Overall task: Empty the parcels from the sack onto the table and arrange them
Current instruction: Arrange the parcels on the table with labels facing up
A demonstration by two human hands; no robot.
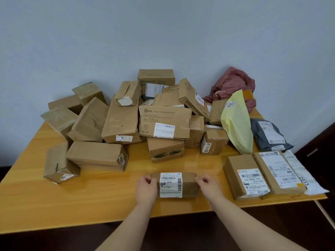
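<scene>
A small brown parcel (188,184) with a white label lies near the front of the wooden table (108,200). My left hand (146,187) grips its left end and my right hand (206,185) grips its right end, fingers curled over the edges. Behind it a heap of several brown cardboard parcels (126,120) covers the middle and back of the table. The reddish sack (232,84) lies crumpled at the back right against the wall.
At the front right two brown parcels (243,176) (277,171) and a white mailer (304,173) lie side by side. A yellow mailer (235,122) and a grey mailer (268,136) lie behind them. Dark furniture (319,147) stands right of the table.
</scene>
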